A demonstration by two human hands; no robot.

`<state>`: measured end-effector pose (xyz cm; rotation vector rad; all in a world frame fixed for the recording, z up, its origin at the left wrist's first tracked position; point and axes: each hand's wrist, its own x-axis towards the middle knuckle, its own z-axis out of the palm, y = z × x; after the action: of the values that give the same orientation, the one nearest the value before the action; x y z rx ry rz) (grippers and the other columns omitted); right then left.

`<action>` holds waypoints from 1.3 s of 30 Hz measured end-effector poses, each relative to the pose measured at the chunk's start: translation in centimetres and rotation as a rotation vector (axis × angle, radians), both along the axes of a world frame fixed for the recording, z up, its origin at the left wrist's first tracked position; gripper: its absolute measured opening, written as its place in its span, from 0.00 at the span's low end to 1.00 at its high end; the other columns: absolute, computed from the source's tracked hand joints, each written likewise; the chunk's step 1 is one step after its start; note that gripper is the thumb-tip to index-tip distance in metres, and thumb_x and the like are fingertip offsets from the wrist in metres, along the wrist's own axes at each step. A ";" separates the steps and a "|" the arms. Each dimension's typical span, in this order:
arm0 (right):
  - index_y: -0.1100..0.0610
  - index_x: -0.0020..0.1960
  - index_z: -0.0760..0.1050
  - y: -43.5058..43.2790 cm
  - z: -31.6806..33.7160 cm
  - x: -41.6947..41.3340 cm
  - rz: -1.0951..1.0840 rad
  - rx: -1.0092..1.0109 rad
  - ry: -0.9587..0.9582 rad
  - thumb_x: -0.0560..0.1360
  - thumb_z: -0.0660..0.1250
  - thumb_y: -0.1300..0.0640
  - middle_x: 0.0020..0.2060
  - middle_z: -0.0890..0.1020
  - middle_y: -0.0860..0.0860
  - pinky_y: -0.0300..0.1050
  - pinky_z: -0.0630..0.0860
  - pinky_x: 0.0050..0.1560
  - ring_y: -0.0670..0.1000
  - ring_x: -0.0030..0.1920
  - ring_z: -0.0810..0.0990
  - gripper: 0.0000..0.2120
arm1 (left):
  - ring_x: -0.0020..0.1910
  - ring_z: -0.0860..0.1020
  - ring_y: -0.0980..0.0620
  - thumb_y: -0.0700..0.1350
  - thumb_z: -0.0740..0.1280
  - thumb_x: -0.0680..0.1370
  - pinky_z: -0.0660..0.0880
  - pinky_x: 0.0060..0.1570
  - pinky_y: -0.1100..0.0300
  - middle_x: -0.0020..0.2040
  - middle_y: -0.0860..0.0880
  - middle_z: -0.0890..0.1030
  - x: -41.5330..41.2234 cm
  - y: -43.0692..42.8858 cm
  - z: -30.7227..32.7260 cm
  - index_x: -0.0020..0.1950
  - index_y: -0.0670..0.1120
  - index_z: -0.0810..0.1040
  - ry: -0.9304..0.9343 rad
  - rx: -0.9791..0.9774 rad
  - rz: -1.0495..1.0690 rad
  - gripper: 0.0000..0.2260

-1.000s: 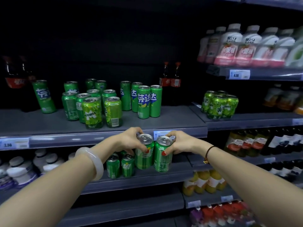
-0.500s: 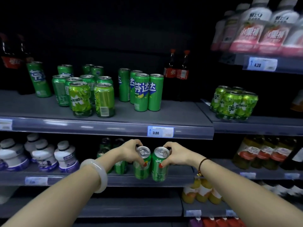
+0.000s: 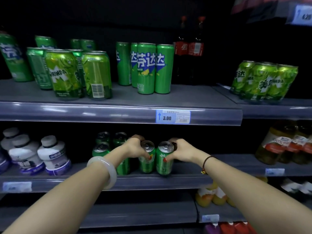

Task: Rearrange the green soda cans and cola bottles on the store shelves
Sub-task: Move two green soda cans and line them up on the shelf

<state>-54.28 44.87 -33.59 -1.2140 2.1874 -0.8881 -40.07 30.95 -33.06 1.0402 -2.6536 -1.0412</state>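
Both arms reach forward, a white bangle on the left wrist and a dark cord bracelet on the right.

Left hand: fingers curled over the rim and thumb on the side of the left green can. Right hand: same hold on the right green can.

Both cans are upright, side by side and nearly touching, at the front of the lower shelf. Can't tell if their bases are resting on it.

Just left and behind them: more small green cans. Further left: white bottles.

Upper shelf has a price tag reading 3.00. On it:
- Left: a cluster of lime-green cans.
- Centre: tall green cans.
- Rear right: two cola bottles, in shadow.

On the bay to the right sits a wrapped can pack.
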 end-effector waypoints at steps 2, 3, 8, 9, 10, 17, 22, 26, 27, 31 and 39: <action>0.60 0.61 0.75 -0.5 -0.6 -0.4 -0.015 -0.007 0.003 0.63 0.79 0.62 0.52 0.79 0.50 0.39 0.72 0.55 0.50 0.56 0.77 0.29 | 0.47 0.81 0.48 0.43 0.80 0.63 0.77 0.47 0.58 0.46 0.45 0.82 -0.5 -0.4 -0.6 0.56 0.40 0.79 0.000 0.002 0.007 0.24; 0.59 0.61 0.75 -0.7 -0.9 -0.6 -0.026 -0.010 0.003 0.63 0.79 0.62 0.52 0.78 0.50 0.39 0.72 0.55 0.50 0.56 0.77 0.28 | 0.48 0.81 0.47 0.43 0.80 0.63 0.77 0.48 0.57 0.47 0.44 0.82 -0.7 -0.6 -0.8 0.56 0.40 0.79 -0.005 0.001 0.005 0.24; 0.57 0.61 0.75 -1.5 -2.2 -1.1 -0.046 0.003 -0.011 0.64 0.78 0.62 0.55 0.80 0.52 0.41 0.73 0.57 0.51 0.56 0.77 0.27 | 0.55 0.79 0.47 0.44 0.78 0.67 0.77 0.56 0.55 0.56 0.44 0.79 -1.4 -1.1 -1.3 0.63 0.40 0.75 -0.060 -0.006 0.001 0.27; 0.57 0.61 0.75 -1.6 -2.3 -1.2 -0.050 0.005 -0.021 0.65 0.78 0.62 0.55 0.80 0.52 0.41 0.73 0.57 0.51 0.55 0.76 0.26 | 0.54 0.78 0.47 0.44 0.77 0.67 0.77 0.56 0.54 0.56 0.44 0.79 -1.5 -1.3 -1.3 0.64 0.40 0.74 -0.065 0.016 -0.001 0.27; 0.56 0.61 0.75 -1.7 -2.4 -1.3 -0.058 0.014 -0.035 0.65 0.78 0.62 0.54 0.79 0.52 0.41 0.73 0.56 0.50 0.55 0.76 0.25 | 0.55 0.78 0.47 0.43 0.78 0.67 0.78 0.56 0.53 0.57 0.44 0.78 -1.6 -1.4 -1.4 0.64 0.40 0.74 -0.071 0.043 -0.003 0.28; 0.54 0.65 0.71 -2.1 -2.3 -1.5 -0.053 0.093 -0.046 0.68 0.76 0.58 0.56 0.78 0.50 0.41 0.76 0.50 0.49 0.53 0.76 0.28 | 0.63 0.75 0.46 0.46 0.76 0.68 0.75 0.61 0.54 0.66 0.44 0.73 -1.9 -1.9 -1.6 0.72 0.43 0.65 -0.160 0.065 -0.019 0.36; 0.56 0.66 0.71 -1.9 -1.9 -0.9 -0.016 0.197 0.123 0.70 0.74 0.53 0.61 0.78 0.52 0.38 0.71 0.56 0.51 0.59 0.76 0.26 | 0.65 0.73 0.47 0.50 0.74 0.71 0.71 0.61 0.59 0.68 0.45 0.72 -1.8 -1.5 -0.7 0.74 0.43 0.64 -0.237 -0.059 -0.059 0.35; 0.59 0.64 0.73 -1.3 -0.2 -0.3 -0.018 0.303 0.215 0.71 0.73 0.51 0.60 0.78 0.54 0.40 0.72 0.55 0.54 0.59 0.77 0.25 | 0.59 0.77 0.46 0.47 0.73 0.72 0.74 0.56 0.57 0.62 0.44 0.77 -1.1 -0.8 1.6 0.66 0.41 0.74 -0.255 -0.146 -0.106 0.24; 0.60 0.64 0.73 -1.0 0.5 -0.1 -0.010 0.349 0.239 0.71 0.73 0.50 0.59 0.79 0.55 0.41 0.73 0.54 0.54 0.58 0.78 0.25 | 0.57 0.78 0.46 0.47 0.72 0.73 0.74 0.54 0.58 0.59 0.44 0.78 -0.8 -0.7 2.2 0.64 0.40 0.75 -0.259 -0.147 -0.106 0.22; 0.64 0.59 0.76 0.4 3.2 1.1 0.056 0.507 0.228 0.71 0.73 0.51 0.43 0.79 0.56 0.40 0.71 0.34 0.52 0.39 0.77 0.22 | 0.42 0.76 0.49 0.45 0.74 0.72 0.75 0.40 0.59 0.49 0.45 0.78 1.0 0.0 4.1 0.62 0.39 0.75 -0.332 -0.031 -0.125 0.21; 0.62 0.58 0.74 2.3 11.2 4.2 0.160 0.528 0.156 0.72 0.72 0.53 0.36 0.77 0.49 0.39 0.72 0.34 0.47 0.36 0.78 0.18 | 0.36 0.76 0.55 0.42 0.73 0.72 0.75 0.35 0.62 0.39 0.48 0.77 4.2 2.5 11.2 0.54 0.45 0.74 -0.372 0.063 -0.156 0.13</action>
<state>-50.09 47.19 -22.36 -1.1906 2.2052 -0.1328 -35.85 33.42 -21.87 1.1551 -3.0584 -1.0551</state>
